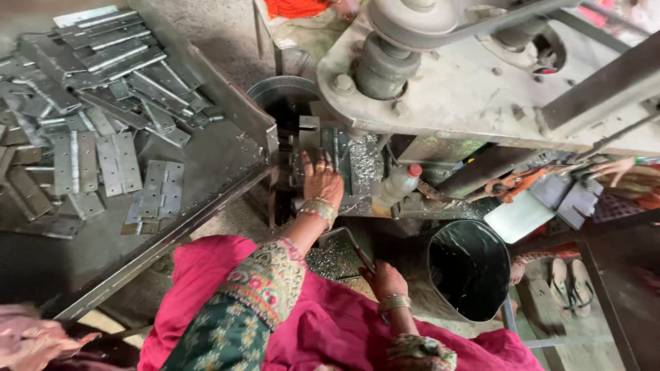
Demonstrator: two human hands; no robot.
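My left hand (322, 181), with bangles at the wrist, reaches forward into the bed of a grey press machine (440, 89). Its fingers curl over a small metal hinge piece (307, 145) lying at the die. My right hand (382, 279) is low, close to my pink-clothed lap, and grips a thin metal lever (350, 242) that slants up toward the machine. Metal shavings (330, 260) cover the surface between my two hands.
A steel tray (206, 165) at left holds several flat hinges (117, 161). A plastic bottle with a red cap (400, 183) stands beside the die. A black bucket (469, 269) sits lower right. Another person's hand (614, 168) and sandals (570, 280) are at right.
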